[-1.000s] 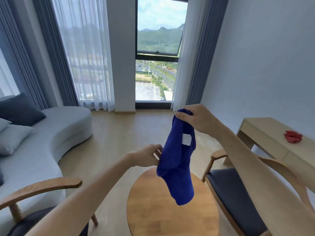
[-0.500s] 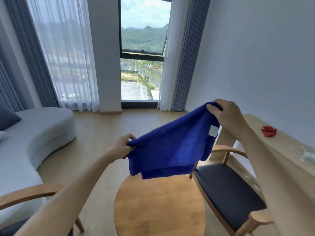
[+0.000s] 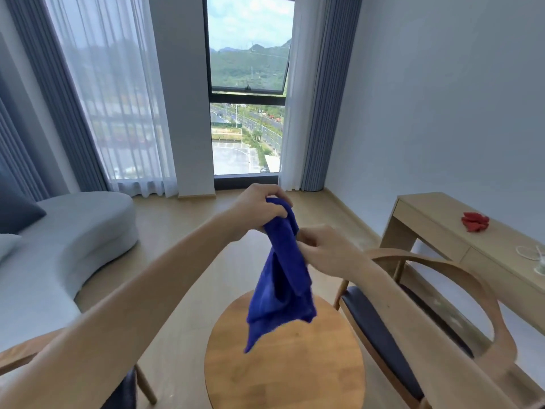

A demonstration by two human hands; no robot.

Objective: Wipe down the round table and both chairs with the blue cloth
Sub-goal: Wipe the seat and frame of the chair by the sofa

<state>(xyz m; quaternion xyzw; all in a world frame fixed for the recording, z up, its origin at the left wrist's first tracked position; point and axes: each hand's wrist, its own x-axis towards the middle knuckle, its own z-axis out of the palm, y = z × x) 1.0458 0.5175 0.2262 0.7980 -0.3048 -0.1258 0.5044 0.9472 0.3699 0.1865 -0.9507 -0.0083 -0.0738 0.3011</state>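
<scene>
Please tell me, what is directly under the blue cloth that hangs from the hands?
Under the hanging blue cloth stands the round wooden table; its visible top is bare wood. The cloth covers part of the far edge, so that strip cannot be checked. The left hand and right hand grip the cloth.

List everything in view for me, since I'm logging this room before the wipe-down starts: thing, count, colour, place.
blue cloth: 1, blue, hanging bunched above the table, not touching it
round table: 1, light wood, bottom centre
chairs: 2, wood frames with dark seats, one right of the table, one at lower left, mostly hidden
sofa: 1, pale grey, left, with cushions
desk: 1, light wood, right wall
red item: 1, red, on the desk
curtains: sheer white and grey-blue, flanking the window
left hand: grips the cloth's top
right hand: pinches the cloth just below
</scene>
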